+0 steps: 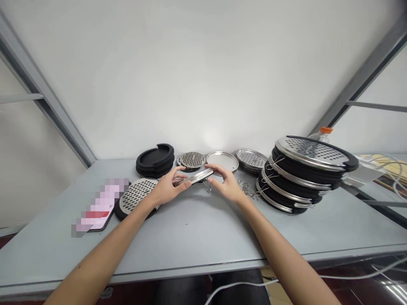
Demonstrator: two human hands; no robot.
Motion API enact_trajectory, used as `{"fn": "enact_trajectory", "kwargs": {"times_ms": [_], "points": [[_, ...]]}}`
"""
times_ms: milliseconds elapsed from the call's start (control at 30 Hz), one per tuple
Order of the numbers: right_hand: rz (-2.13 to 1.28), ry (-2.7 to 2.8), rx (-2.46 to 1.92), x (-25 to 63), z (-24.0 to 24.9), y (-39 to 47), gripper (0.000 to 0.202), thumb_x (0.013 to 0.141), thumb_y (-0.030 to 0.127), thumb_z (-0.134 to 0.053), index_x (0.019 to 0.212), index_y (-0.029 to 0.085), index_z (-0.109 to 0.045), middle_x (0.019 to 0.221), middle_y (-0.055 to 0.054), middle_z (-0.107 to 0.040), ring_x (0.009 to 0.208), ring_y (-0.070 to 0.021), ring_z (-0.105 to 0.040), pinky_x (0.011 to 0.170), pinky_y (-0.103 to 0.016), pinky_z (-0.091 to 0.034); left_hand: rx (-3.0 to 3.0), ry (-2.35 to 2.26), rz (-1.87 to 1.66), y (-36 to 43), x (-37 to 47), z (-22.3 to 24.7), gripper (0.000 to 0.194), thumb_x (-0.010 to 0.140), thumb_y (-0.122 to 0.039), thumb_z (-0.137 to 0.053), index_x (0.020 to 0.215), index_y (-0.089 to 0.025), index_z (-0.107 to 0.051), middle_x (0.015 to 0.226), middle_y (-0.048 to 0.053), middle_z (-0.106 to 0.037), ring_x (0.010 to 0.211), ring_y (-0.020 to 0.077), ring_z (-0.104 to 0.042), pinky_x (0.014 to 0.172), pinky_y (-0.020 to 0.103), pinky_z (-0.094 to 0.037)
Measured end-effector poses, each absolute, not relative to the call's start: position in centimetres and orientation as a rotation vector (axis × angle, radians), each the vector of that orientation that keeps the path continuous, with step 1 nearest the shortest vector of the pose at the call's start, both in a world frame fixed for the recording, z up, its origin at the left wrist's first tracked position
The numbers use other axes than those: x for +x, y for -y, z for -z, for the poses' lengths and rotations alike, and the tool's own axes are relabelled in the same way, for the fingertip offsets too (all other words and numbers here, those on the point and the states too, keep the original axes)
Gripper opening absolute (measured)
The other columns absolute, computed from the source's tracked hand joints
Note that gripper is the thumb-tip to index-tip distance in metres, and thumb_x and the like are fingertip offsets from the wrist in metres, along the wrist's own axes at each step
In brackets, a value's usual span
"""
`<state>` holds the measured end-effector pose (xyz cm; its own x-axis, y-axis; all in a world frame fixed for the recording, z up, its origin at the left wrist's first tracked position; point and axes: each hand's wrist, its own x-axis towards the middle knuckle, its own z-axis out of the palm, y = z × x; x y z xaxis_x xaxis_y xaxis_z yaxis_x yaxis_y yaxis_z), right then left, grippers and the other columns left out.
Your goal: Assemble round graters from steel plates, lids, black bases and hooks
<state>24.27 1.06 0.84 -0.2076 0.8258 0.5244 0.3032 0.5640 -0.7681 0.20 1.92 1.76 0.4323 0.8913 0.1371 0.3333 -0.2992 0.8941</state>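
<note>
A shiny round metal piece is held up at a tilt, seen nearly edge-on, so its face is hidden. My left hand grips its left edge between thumb and fingers. On its right edge, my right hand has a similar grip. A small wire clip shows just below the piece; whether it is attached, I cannot tell. Beside my left forearm lies a perforated metal disc on a black round base. More wire clips lie loose to the right of my right hand.
Along the wall stand stacked black round bases, perforated discs, rimmed metal plates and rimmed perforated plates. A tall leaning stack of clipped assemblies stands at right, a bottle behind it. A blurred pink item lies left.
</note>
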Motion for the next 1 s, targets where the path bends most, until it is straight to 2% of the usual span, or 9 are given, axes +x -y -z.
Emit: {"fn": "enact_trajectory", "kwargs": {"times_ms": [100, 200, 400, 533, 633, 700, 833, 1000], "points": [[-0.625, 1.709, -0.951, 24.2, -0.7, -1.4, 0.033, 0.079, 0.035, -0.064, 0.11, 0.023, -0.065, 0.115, -0.006, -0.066, 0.109, -0.0238, -0.058, 0.097, -0.038, -0.042, 1.912, -0.978, -0.811, -1.8, 0.1, -2.1, 0.071, 0.077, -0.049, -0.066, 0.135, -0.019, -0.037, 0.127, 0.017, -0.056, 0.11, 0.0295, -0.06, 0.091, 0.044, -0.048], [-0.633, 1.639, -0.987, 24.1, -0.5, -1.6, 0.03, 0.08, 0.035, -0.062, 0.106, 0.022, -0.066, 0.112, -0.007, -0.067, 0.106, -0.0235, -0.06, 0.095, -0.038, -0.044, 2.053, -1.021, -0.825, -1.4, 0.5, -2.4, 0.076, 0.069, -0.046, -0.074, 0.133, -0.022, -0.042, 0.124, 0.012, -0.059, 0.108, 0.0282, -0.06, 0.094, 0.042, -0.046], [-0.683, 1.601, -1.039, 24.2, -0.3, -1.9, 0.034, 0.082, 0.042, -0.059, 0.108, 0.019, -0.065, 0.111, -0.007, -0.067, 0.103, -0.0236, -0.061, 0.093, -0.037, -0.044, 2.032, -1.177, -1.003, -1.7, 1.2, -1.7, 0.046, 0.08, -0.045, -0.063, 0.119, -0.021, -0.057, 0.104, 0.006, -0.069, 0.096, 0.0236, -0.064, 0.086, 0.036, -0.049], [-0.738, 1.6, -1.038, 24.3, -0.2, -2.1, 0.037, 0.086, 0.045, -0.054, 0.111, 0.018, -0.063, 0.112, -0.008, -0.066, 0.105, -0.0236, -0.059, 0.095, -0.037, -0.043, 2.016, -1.191, -1.061, -2.1, 1.1, -1.3, 0.042, 0.082, -0.046, -0.059, 0.115, -0.02, -0.061, 0.104, 0.005, -0.069, 0.094, 0.0224, -0.064, 0.082, 0.033, -0.05], [-0.769, 1.624, -0.974, 24.2, -0.1, -2.1, 0.036, 0.087, 0.045, -0.052, 0.106, 0.017, -0.064, 0.105, -0.007, -0.067, 0.101, -0.0227, -0.06, 0.093, -0.036, -0.044, 2.09, -1.253, -1.052, -1.9, 1.1, -1.5, 0.041, 0.085, -0.047, -0.055, 0.117, -0.021, -0.06, 0.107, 0.004, -0.068, 0.094, 0.0222, -0.064, 0.083, 0.033, -0.05], [-0.776, 1.633, -0.95, 24.2, -0.1, -2.1, 0.034, 0.087, 0.045, -0.051, 0.103, 0.017, -0.063, 0.1, -0.006, -0.067, 0.097, -0.0221, -0.06, 0.091, -0.036, -0.045, 2.159, -1.308, -1.052, -1.6, 1.1, -1.6, 0.046, 0.087, -0.047, -0.053, 0.125, -0.022, -0.055, 0.115, 0.006, -0.066, 0.096, 0.0229, -0.064, 0.084, 0.034, -0.05], [-0.76, 1.653, -0.943, 24.1, -0.1, -2.0, 0.03, 0.086, 0.042, -0.054, 0.101, 0.017, -0.061, 0.098, -0.006, -0.065, 0.095, -0.0216, -0.059, 0.09, -0.036, -0.044, 2.23, -1.285, -1.097, -1.2, 1.1, -1.6, 0.066, 0.087, -0.044, -0.053, 0.144, -0.021, -0.028, 0.133, 0.013, -0.055, 0.107, 0.0251, -0.061, 0.082, 0.035, -0.05], [-0.77, 1.699, -0.915, 24.2, -0.2, -1.7, 0.026, 0.084, 0.041, -0.057, 0.096, 0.018, -0.056, 0.095, -0.005, -0.062, 0.089, -0.0199, -0.057, 0.083, -0.034, -0.045, 2.234, -1.208, -1.076, -1.1, 1.0, -1.4, 0.072, 0.087, -0.039, -0.055, 0.147, -0.024, -0.017, 0.122, 0.011, -0.062, 0.091, 0.0228, -0.066, 0.065, 0.029, -0.052]]}}
